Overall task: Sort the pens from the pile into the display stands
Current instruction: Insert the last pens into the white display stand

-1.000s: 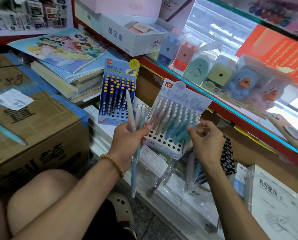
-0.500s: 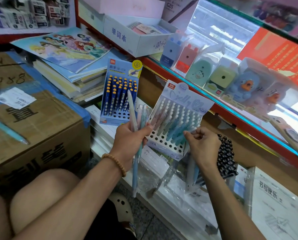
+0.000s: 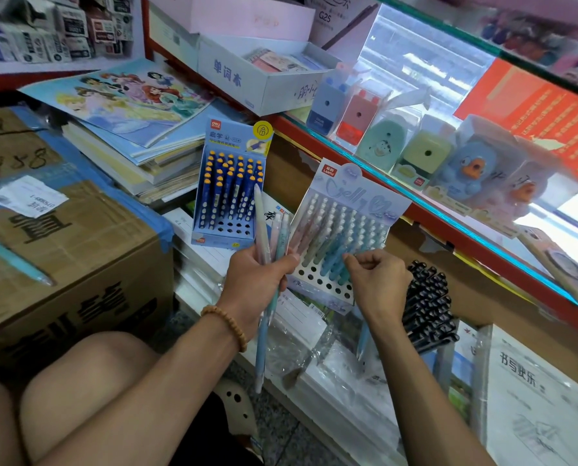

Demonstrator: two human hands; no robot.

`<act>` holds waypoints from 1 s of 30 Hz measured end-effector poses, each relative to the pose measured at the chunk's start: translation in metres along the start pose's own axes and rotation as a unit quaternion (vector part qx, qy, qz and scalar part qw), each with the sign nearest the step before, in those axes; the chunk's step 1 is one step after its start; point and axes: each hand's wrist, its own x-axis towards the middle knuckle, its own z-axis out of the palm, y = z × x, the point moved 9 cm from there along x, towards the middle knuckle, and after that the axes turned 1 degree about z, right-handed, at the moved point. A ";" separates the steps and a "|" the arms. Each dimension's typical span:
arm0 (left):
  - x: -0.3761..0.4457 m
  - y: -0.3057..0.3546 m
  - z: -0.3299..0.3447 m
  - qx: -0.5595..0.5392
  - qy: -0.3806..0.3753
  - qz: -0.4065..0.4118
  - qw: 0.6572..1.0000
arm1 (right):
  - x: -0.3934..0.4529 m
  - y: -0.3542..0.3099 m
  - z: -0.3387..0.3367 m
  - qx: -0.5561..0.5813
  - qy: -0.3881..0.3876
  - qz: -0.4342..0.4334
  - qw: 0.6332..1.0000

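My left hand (image 3: 260,280) grips a bunch of pastel pens (image 3: 270,237), white, pink and blue, that stick up above the fist and hang down below it. In front of it leans a pale display stand (image 3: 358,193) with rows of pastel pens and several bare holes along its lower rows. My right hand (image 3: 375,284) is at the stand's lower right, its fingertips pinching a teal pen (image 3: 335,260) seated in the stand. A blue pen (image 3: 362,341) shows below that wrist. Left of the pale stand is a blue display stand (image 3: 228,183) with orange-tipped blue pens.
A taped cardboard box (image 3: 65,247) with a loose blue pen (image 3: 12,260) on it stands at left. Stacked books (image 3: 139,139) lie behind it. A block of black pens (image 3: 427,307) sits right of my right hand. A red-edged glass counter (image 3: 466,243) holds pencil sharpeners. Plastic-wrapped notebooks (image 3: 536,398) lie below.
My right hand has dropped from the stand's right side to its lower rows and closed its fingertips on a teal pen. My left hand has kept its bunch of pens almost still.
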 end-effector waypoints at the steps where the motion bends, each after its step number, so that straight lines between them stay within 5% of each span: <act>1: -0.001 -0.001 0.000 0.002 0.000 0.000 1.000 | -0.002 -0.002 -0.004 0.007 0.009 -0.002 1.000; 8: -0.002 -0.002 0.000 0.020 -0.002 -0.002 1.000 | -0.005 -0.018 -0.006 -0.032 -0.041 -0.087 0.995; 11: -0.004 -0.003 0.006 0.030 -0.023 -0.003 0.999 | 0.002 -0.007 -0.014 0.116 -0.025 0.012 0.993; 14: -0.012 -0.010 0.018 0.058 -0.064 -0.012 0.996 | -0.003 -0.004 -0.011 0.403 -0.020 0.158 0.901; 19: -0.029 -0.025 0.043 0.115 -0.152 -0.028 0.981 | -0.009 -0.022 0.001 0.509 -0.006 0.182 0.841; 22: -0.027 -0.024 0.041 0.113 -0.148 -0.030 0.982 | -0.012 -0.020 0.005 0.504 -0.015 0.208 0.838; 26: -0.018 -0.018 0.024 0.102 -0.105 -0.022 0.989 | -0.015 -0.017 -0.002 0.363 -0.079 0.165 0.914; 30: -0.014 -0.015 0.020 0.113 -0.095 -0.004 0.989 | -0.021 -0.011 -0.007 0.338 -0.108 0.148 0.923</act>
